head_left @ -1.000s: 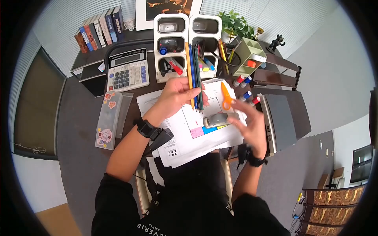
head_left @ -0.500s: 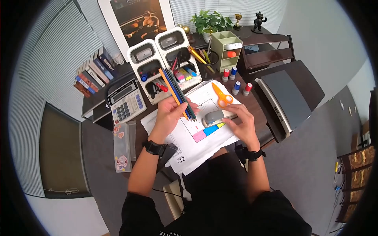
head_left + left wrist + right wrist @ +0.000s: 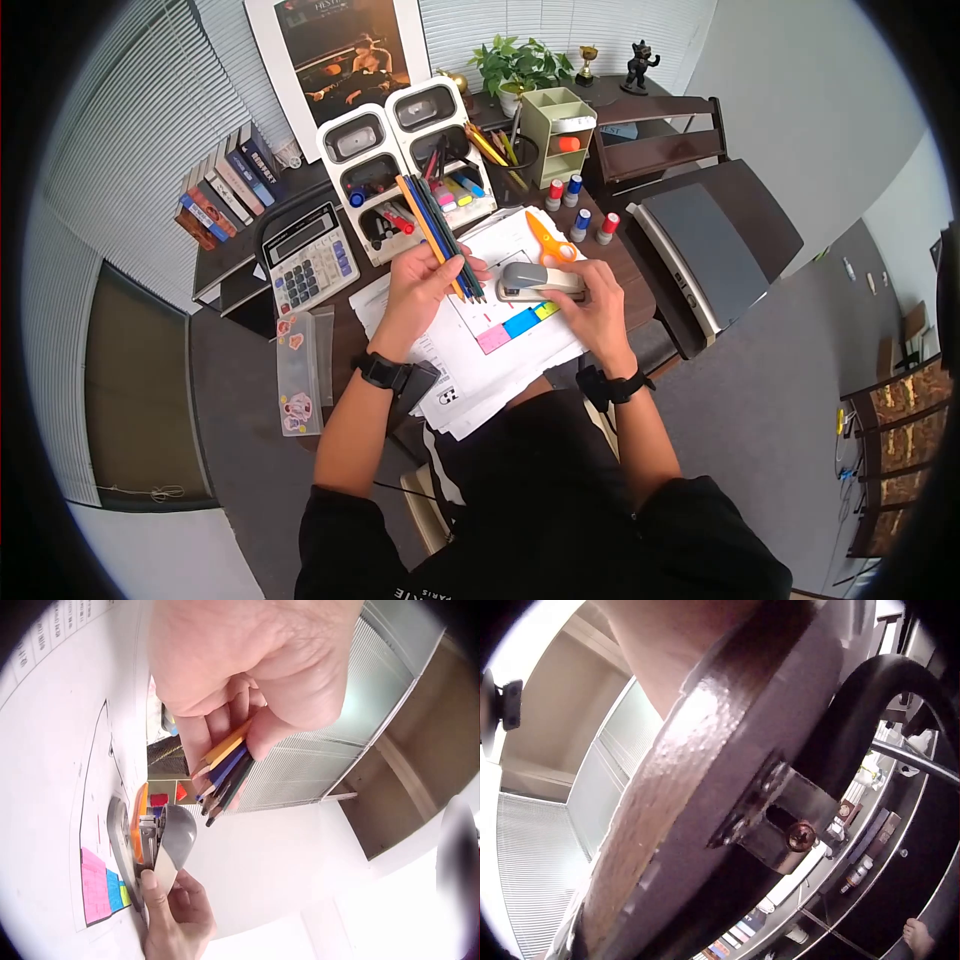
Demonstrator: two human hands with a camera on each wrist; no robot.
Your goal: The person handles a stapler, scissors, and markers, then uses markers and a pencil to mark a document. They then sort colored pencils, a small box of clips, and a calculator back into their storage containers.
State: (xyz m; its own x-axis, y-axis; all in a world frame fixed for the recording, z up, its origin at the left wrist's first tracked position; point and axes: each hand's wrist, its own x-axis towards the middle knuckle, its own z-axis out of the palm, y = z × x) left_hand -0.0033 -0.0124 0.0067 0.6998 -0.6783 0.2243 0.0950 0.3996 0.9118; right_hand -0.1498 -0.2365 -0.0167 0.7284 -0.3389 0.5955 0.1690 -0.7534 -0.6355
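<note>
My left hand (image 3: pixel 415 295) pinches a bundle of coloured pencils (image 3: pixel 432 225), orange, blue and dark green among them, tilted with their sharpened tips down over the papers. In the left wrist view the pencils (image 3: pixel 225 769) stick out between thumb and curled fingers. My right hand (image 3: pixel 602 312) grips the rear of a grey and white stapler (image 3: pixel 535 278), thumb on the near side and fingers on the far side. The stapler's head points left towards the pencil tips. Seen from the left wrist, the stapler (image 3: pixel 178 829) shows a gap between its upper arm and base.
Orange scissors (image 3: pixel 548 243) lie just beyond the stapler on printed papers (image 3: pixel 465 390). Behind stand a white organizer (image 3: pixel 400 150) with pens and several small red- and blue-capped bottles (image 3: pixel 580 226). A calculator (image 3: pixel 312 262) and stickered case (image 3: pixel 296 385) are left, a printer (image 3: pixel 690 250) right.
My right hand has come down from above the stapler's rear end and now grips it. The left hand keeps hold of the pencils. The head view has turned and shifted.
</note>
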